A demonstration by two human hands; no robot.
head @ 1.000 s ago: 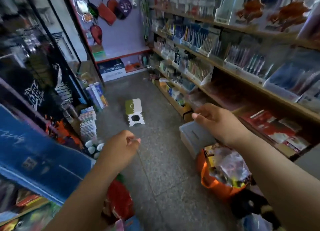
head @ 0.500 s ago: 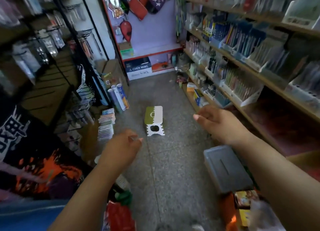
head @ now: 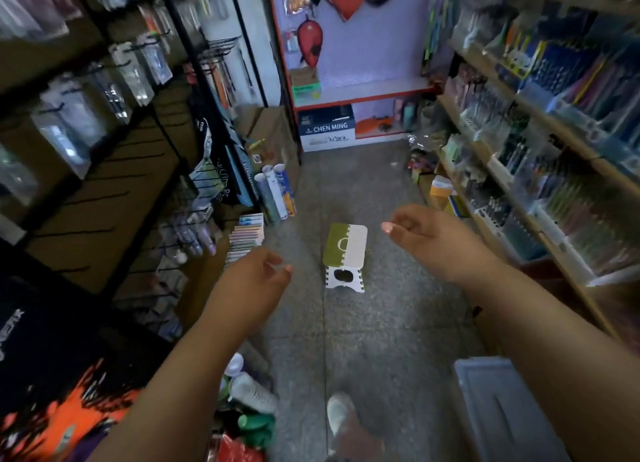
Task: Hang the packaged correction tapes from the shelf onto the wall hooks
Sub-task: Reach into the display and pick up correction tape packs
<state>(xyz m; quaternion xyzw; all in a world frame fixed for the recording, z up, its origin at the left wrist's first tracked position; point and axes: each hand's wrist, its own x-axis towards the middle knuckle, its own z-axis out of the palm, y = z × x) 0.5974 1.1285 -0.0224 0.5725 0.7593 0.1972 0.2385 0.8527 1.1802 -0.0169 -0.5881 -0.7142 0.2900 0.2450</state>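
Both my hands are held out over the aisle floor and hold nothing. My left hand (head: 258, 276) hangs with loosely curled fingers near the wall of black hooks (head: 114, 184) on the left. My right hand (head: 420, 238) is relaxed, thumb forward, beside the wooden shelves (head: 540, 122) on the right. Clear packaged items (head: 72, 125) hang on the upper left hooks, too blurred to name. I cannot pick out any correction tape packs on the shelves.
A small green and white folding stool (head: 346, 253) stands in the aisle ahead. A grey plastic box (head: 498, 406) lies low right, a stack of notebooks (head: 246, 236) and rolled tubes (head: 275, 191) stand left. My shoe (head: 341, 413) shows at the bottom.
The view has swung up and left, bringing the hook wall into sight. Both hands have stayed empty and drifted slightly apart. The orange bag has dropped out of view.
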